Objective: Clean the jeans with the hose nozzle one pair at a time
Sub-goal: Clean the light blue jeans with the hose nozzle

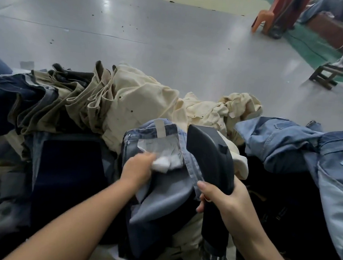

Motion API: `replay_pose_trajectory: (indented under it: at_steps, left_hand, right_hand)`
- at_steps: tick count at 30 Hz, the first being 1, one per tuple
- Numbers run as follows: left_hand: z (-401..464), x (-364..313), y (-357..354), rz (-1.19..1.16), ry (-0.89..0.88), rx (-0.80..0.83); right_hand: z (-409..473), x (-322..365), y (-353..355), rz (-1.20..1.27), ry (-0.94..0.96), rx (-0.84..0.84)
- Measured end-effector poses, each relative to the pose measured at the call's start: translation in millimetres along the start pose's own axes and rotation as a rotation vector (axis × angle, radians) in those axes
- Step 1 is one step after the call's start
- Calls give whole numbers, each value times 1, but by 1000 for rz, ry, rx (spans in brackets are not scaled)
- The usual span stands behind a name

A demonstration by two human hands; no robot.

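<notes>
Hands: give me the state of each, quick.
Left hand: fingers pinch the white pocket lining of the blue jeans.
Right hand: fingers curled round the black hose nozzle.

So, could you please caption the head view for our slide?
Left hand pulls out a jeans pocket lining while right hand holds the hose nozzle.

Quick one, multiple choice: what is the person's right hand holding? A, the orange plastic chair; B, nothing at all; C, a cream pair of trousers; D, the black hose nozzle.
D: the right hand is wrapped round the neck of the black hose nozzle, beside the light blue jeans.
</notes>
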State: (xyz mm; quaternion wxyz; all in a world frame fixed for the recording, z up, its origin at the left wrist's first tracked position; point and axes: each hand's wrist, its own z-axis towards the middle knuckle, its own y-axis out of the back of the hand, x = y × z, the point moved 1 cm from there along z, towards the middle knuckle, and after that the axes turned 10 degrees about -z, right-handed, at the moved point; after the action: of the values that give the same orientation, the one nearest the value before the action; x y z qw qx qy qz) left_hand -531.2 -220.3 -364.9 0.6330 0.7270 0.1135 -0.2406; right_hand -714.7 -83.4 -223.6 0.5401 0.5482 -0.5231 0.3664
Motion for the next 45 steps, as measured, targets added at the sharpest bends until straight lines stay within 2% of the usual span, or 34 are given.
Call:
replay_pose_trajectory:
  at_steps: [4, 7, 9, 10, 12, 14, 15, 16, 17, 18, 19, 20, 21, 23, 25, 26, 27, 28, 30, 31, 33, 34, 35, 37, 39, 40, 41, 43, 45]
  left_hand:
    - [35, -28, 86, -570, 98, 87]
    - [30, -40, 154, -1147, 250, 395]
    - [29, -44, 182, -1252, 257, 497]
    - [32, -45, 189, -1298, 253, 490]
    - [36, -45, 189, -1392, 241, 377]
    - [39, -35, 170, -1528, 285, 337]
    - [42, -26, 156, -1535, 336, 319]
    - [47, -13, 142, -1440, 394, 232]
    - [50, 4, 128, -1248, 470, 90]
    - [47, 15, 116, -922, 544, -82]
    - [43, 28, 109, -575, 561, -251]
    - [36, 35, 103, -379, 495, -389]
    - [28, 41, 98, -356, 409, -458]
    - [7, 47, 83, -457, 265, -425]
    - [-15, 48, 62, -494, 236, -330]
    - [-25, 48, 48, -478, 292, -307]
    - [-34, 44, 38, -479, 432, -295]
    - [-41, 45, 28, -511, 641, -302]
    - [-47, 53, 12, -738, 1021, -293]
    - [-48, 59, 4, -950, 1076, -230]
    - [-52, 64, -3, -1368, 1024, -7]
    - [-55, 65, -2, -1439, 1043, -34]
    - [-55, 67, 2, -1420, 1044, -144]
    - [-47, 61, 28, -1187, 905, -475]
    - [-33, 37, 78, -1051, 518, -682]
    - [-29, 12, 108, -1017, 284, -707]
    - [-24, -12, 133, -1018, 62, -676]
    - [-14, -63, 159, -977, -279, -511]
    - [-5, -106, 142, -864, -439, -223]
  right_hand:
    - [2, 8, 1, 47, 65, -21]
    - [-7, 22, 5, 146, 126, -93]
    - [-15, 30, 10, 216, 158, -153]
    - [-20, 34, 12, 240, 170, -171]
    - [-26, 40, 12, 275, 177, -170]
    - [-26, 40, 11, 260, 173, -144]
    - [-24, 38, 10, 227, 171, -138]
    - [-22, 34, 8, 196, 167, -136]
    - [-19, 30, 6, 177, 153, -137]
    - [-18, 27, 4, 176, 135, -133]
    - [-16, 25, 2, 184, 111, -123]
    - [-14, 23, 0, 179, 91, -106]
    - [-12, 22, -1, 155, 80, -81]
    - [-10, 20, -3, 103, 70, -39]
    - [-9, 19, -6, 60, 59, -4]
    - [-9, 20, -8, 48, 59, 10]
    - [-9, 21, -11, 44, 58, 25]
    - [-10, 22, -13, 40, 63, 37]
    - [-12, 22, -17, 39, 71, 45]
    - [-13, 22, -18, 45, 68, 40]
    - [-15, 22, -18, 61, 62, 31]
    - [-16, 22, -18, 63, 63, 27]
    - [-16, 22, -17, 62, 62, 27]
    - [-17, 22, -15, 56, 80, 29]
    - [-18, 23, -12, 49, 107, 26]
    - [-19, 23, -11, 49, 122, 20]
    - [-20, 26, -10, 56, 132, 14]
    - [-23, 33, -7, 87, 170, -5]
    - [-24, 40, -5, 133, 210, -21]
